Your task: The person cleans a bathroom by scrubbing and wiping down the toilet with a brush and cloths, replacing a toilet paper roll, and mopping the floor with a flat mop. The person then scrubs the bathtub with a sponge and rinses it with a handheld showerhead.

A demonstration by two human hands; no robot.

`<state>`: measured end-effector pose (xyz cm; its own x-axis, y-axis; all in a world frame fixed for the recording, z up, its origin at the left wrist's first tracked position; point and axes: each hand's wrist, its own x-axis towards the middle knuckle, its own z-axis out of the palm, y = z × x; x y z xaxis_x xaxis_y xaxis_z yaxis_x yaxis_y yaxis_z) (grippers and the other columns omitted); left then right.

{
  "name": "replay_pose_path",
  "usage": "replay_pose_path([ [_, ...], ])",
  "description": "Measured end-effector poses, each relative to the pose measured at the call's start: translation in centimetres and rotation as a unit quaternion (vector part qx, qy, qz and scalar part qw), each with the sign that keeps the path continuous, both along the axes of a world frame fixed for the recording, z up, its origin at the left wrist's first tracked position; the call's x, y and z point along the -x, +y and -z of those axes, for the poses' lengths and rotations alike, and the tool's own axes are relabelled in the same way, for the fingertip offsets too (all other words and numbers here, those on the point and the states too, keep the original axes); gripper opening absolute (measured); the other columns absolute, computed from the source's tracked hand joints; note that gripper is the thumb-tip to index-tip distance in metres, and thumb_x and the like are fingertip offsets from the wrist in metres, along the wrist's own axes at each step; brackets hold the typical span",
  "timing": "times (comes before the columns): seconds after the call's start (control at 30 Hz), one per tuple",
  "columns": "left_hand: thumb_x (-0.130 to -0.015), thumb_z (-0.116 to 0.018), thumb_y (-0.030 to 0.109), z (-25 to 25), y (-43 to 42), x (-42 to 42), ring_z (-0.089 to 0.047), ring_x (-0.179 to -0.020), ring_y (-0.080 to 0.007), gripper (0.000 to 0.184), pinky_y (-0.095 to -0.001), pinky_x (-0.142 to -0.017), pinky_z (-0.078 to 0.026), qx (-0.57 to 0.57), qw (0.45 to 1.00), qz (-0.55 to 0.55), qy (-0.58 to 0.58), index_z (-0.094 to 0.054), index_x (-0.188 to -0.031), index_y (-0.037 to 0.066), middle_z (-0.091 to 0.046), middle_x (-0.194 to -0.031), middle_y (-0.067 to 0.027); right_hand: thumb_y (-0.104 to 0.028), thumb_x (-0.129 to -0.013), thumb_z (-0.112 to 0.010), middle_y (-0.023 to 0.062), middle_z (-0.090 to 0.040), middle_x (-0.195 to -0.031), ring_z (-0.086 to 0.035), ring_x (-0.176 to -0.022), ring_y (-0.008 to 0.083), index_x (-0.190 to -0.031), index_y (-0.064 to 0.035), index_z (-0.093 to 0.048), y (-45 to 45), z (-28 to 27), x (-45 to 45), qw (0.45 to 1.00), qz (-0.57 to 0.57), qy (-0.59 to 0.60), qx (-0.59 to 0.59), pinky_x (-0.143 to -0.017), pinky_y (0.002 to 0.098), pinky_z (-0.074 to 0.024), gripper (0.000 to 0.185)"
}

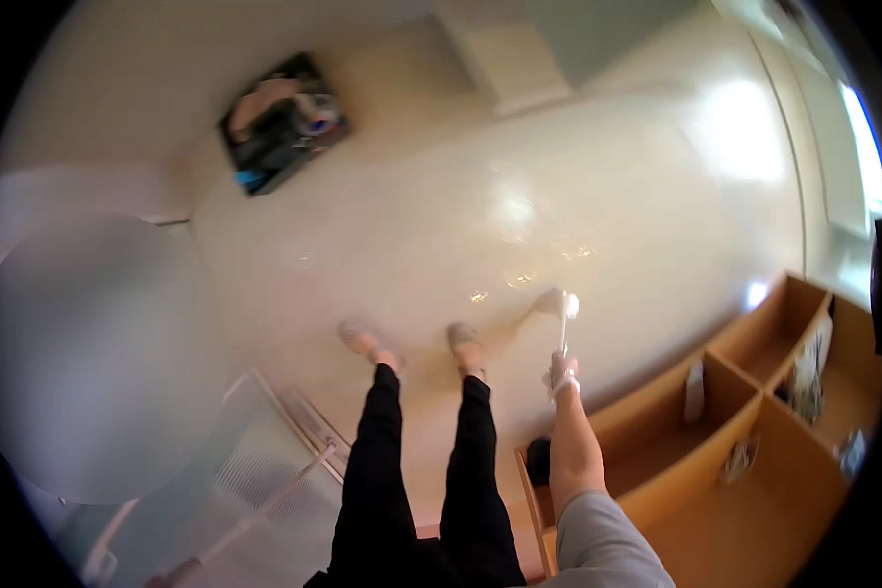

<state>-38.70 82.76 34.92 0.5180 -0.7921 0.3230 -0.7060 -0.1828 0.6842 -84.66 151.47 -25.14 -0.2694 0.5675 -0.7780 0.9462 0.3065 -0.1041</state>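
Note:
My right hand reaches out over the pale floor, closed around the handle of a white stick-like tool. A rounded white head tops the tool at its far end, but blur hides its exact kind. Something whitish wraps my right wrist. Small shiny spots lie on the floor just left of and beyond the tool's head. Its shadow falls beside it. My left hand is out of view.
A wooden shelf unit with compartments holding shoes stands at right. A black box of mixed items sits on the floor at far left. A metal-framed ribbed panel and a grey blurred disc fill the left side.

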Motion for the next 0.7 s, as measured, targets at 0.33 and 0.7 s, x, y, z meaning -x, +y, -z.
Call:
replay_pose_path([
  [0.33,-0.089,-0.057,0.034,2.3,-4.8,-2.2,-0.047,-0.064,-0.0176,0.030,-0.0325,-0.073,-0.042,0.020,0.987,0.045,0.154,-0.051,-0.080,0.007,-0.046,-0.068,-0.0040,-0.023,-0.076,-0.058,0.0092,-0.060,-0.065,-0.058,-0.060,0.0201,-0.087,-0.0022,-0.061,-36.1,-10.5,7.3,0.889,-0.361,0.075,0.272,-0.057,0.0348,-0.0465,0.023],
  [0.7,-0.084,-0.052,0.031,4.0,-6.8,7.3,-0.055,-0.072,-0.0254,0.034,-0.0391,-0.070,-0.048,-0.046,0.991,0.112,0.053,-0.051,-0.080,-0.003,-0.055,-0.076,-0.0144,-0.015,-0.076,-0.056,0.0090,-0.062,-0.074,-0.061,-0.064,0.0203,-0.097,-0.0006,-0.060,-64.4,4.5,24.2,0.819,-0.495,0.076,0.278,-0.056,0.0327,-0.0481,0.026],
])
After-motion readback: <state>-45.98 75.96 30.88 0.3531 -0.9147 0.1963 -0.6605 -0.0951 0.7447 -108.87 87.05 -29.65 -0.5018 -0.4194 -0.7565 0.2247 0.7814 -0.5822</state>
